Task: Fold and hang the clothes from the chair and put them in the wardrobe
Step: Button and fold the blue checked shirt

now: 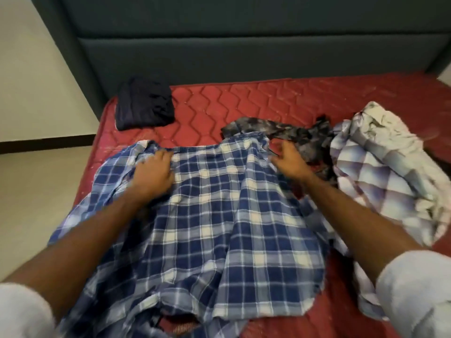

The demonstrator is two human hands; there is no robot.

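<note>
A blue and white plaid shirt (214, 215) lies spread out on the red mattress (244, 98) in front of me. My left hand (152, 173) grips the cloth near the shirt's top left shoulder. My right hand (289, 162) is at the shirt's top right edge, fingers curled over the fabric there; the blur hides whether it holds the cloth. A pale plaid shirt (380, 172) lies crumpled to the right, and a dark grey mottled garment (288, 135) lies between it and the blue shirt. A folded dark navy garment (145, 104) sits at the mattress's far left corner.
A dark grey padded headboard (244, 45) rises behind the mattress. Pale floor (36, 191) and a cream wall (29, 81) lie to the left of the bed. The far middle of the mattress shows bare quilting.
</note>
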